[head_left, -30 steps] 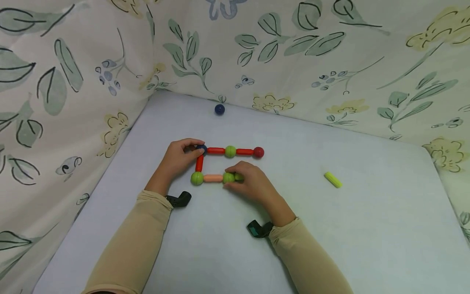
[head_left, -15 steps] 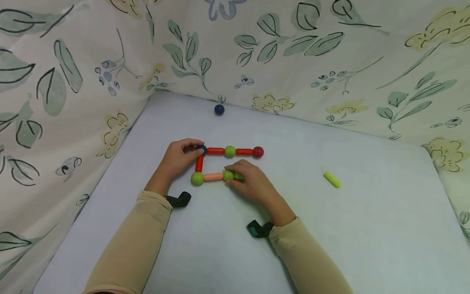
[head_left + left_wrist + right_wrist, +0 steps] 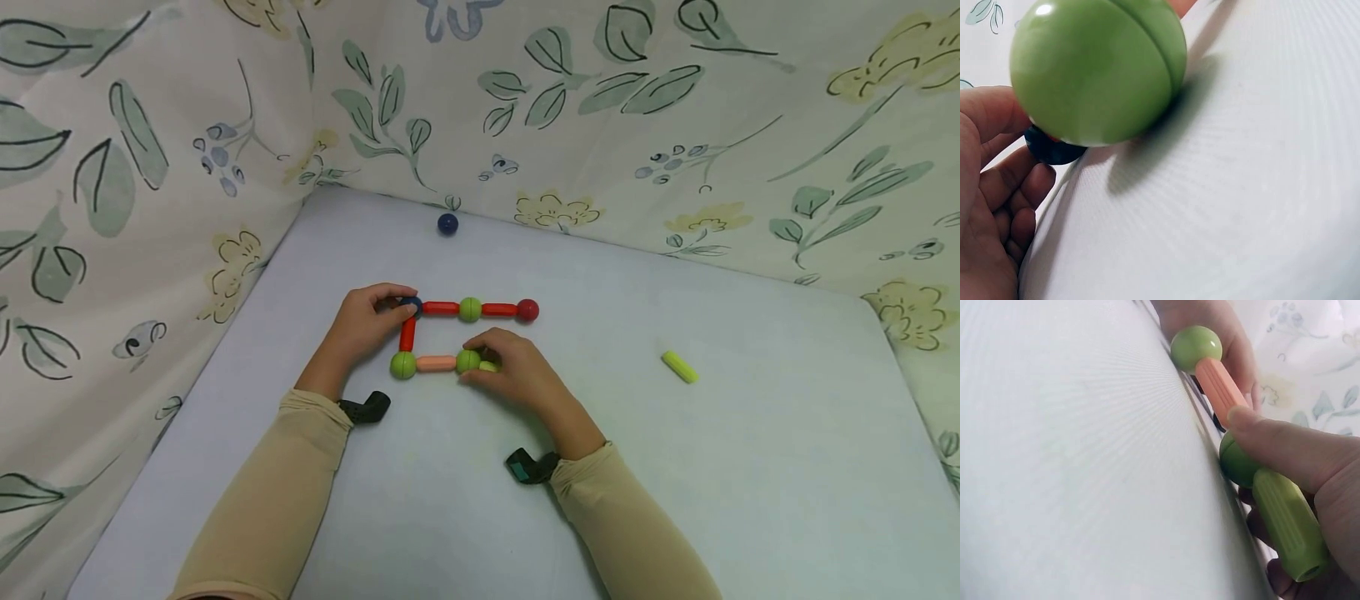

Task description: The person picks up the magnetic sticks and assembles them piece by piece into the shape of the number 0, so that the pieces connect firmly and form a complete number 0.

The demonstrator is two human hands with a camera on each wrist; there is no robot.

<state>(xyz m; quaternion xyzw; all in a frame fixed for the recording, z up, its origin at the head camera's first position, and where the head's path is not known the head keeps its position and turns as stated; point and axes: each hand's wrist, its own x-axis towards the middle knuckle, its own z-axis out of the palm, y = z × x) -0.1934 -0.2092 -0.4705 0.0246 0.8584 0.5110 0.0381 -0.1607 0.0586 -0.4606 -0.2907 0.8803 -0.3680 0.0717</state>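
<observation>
A chain of balls and short rods lies on the white table. My left hand pinches the dark blue ball at its far-left corner. From there red rods lead right through a green ball to a red ball, and another red rod comes down to a green ball. A salmon rod joins that to a second green ball, which my right hand grips between thumb and fingers. A yellow-green rod sticks out of this ball under my palm.
A loose dark blue ball sits near the table's back edge. To the right lies a loose yellow-green rod. Floral cloth hangs behind the table and along its left side.
The green ball in my right hand shifted slightly away from me, then back, tilting the salmon rod briefly. My left hand stayed on the dark blue ball.
</observation>
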